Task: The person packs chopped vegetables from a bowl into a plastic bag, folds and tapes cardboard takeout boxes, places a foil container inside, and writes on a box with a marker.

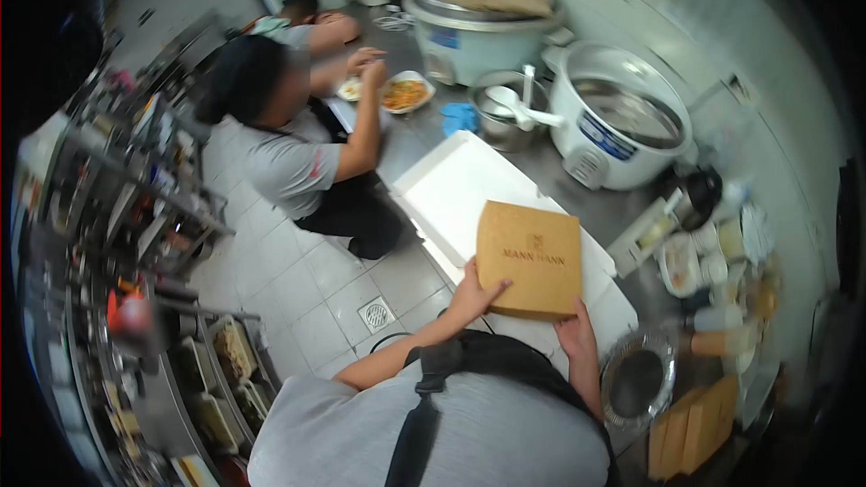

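A closed brown cardboard takeaway box (530, 261) printed "MANN HANN" is between my two hands. My left hand (475, 296) grips its near left corner, the thumb lying over the lid. At the near right edge my right hand (575, 332) supports the box, its fingers partly hidden beneath. Under and behind the brown box lies an opened white cardboard box (451, 182) on the steel counter.
Two rice cookers (622, 117) stand along the wall, with a metal pot (512, 131) holding white scoops beside them. Folded brown boxes (693, 428) and a foil tray (639, 376) lie at right. A co-worker (298, 153) eats or handles food at left, near a food bowl (406, 93).
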`<state>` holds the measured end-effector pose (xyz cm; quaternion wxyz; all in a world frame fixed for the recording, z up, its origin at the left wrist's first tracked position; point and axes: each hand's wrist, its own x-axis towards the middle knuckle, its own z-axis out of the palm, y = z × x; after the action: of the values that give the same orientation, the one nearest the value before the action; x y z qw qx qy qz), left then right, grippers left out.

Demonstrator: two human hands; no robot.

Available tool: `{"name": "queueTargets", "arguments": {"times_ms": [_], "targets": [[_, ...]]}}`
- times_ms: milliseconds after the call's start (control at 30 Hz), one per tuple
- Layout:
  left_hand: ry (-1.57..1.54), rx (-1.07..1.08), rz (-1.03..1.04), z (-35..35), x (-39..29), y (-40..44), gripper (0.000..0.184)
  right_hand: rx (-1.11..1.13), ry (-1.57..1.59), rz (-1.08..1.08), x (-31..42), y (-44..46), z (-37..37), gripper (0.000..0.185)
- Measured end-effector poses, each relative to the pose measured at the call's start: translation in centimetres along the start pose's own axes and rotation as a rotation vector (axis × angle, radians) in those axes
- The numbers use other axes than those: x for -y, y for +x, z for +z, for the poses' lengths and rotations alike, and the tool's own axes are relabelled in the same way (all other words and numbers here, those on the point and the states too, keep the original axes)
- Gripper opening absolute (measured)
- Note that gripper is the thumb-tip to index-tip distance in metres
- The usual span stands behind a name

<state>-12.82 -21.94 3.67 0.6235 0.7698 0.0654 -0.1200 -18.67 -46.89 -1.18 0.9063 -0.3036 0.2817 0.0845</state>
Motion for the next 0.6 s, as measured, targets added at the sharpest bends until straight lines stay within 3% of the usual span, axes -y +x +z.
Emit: {"name": "queueTargets", "arguments": {"times_ms": [100,167,300,500,600], "targets": [[-0.021,0.057,-0.093,0.0,-0.9,0.9,0.079,0.097,0.112,-0.013,-0.5,-0.1,-1.1,0.035],[-0.117,0.073,0.035,0.6,2.6,2.7,0.076,0.140,0.125,-0.036,-0.6,0.0,-1.9,0.035],[-0.133,0.099,-0.083,0.5,2.6,3.0,0.073,0.200,0.003,-0.050,-0.7,1.0,-2.4,0.040],[-0.133,0.131,-0.058,-0.6,2.1,2.9,0.053,-0.123,-0.702,-0.261,-0.1,-2.5,0.8,0.051],[-0.291,0.196,-0.002,-0.7,0.9,2.5,0.050,-0.092,-0.499,-0.276,-0.8,-3.0,1.3,0.051]]}}
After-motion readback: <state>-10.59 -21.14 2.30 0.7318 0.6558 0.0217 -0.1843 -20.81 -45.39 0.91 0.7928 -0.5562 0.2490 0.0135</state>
